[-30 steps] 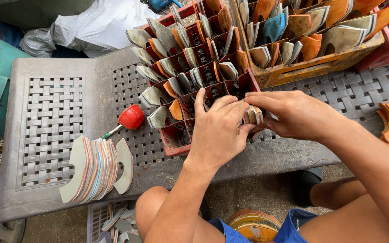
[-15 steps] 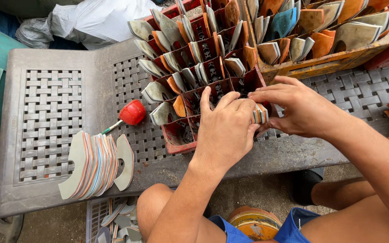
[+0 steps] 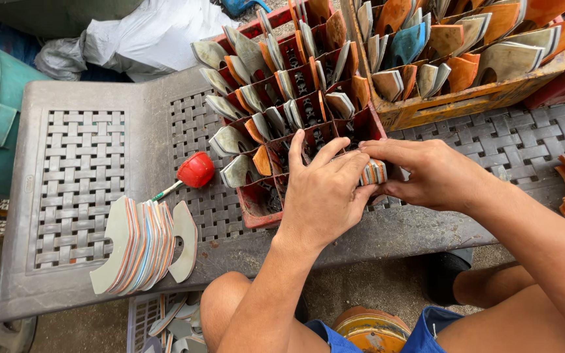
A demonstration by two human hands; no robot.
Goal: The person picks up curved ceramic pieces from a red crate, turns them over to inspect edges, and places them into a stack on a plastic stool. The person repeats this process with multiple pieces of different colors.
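Both hands are gripping a small stack of curved pieces (image 3: 374,172), left hand (image 3: 322,196) and right hand (image 3: 436,173) fingers clamped on it, at the red divided crate (image 3: 256,206) near the table's front edge. The stack is looking loose, so uneven pressure could fan the pieces out.

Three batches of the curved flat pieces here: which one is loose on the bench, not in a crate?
The fanned stack of curved grey and orange-edged pieces at the near left of the grey woven-pattern plastic bench. The others stand in the red divided crate and the orange crate.
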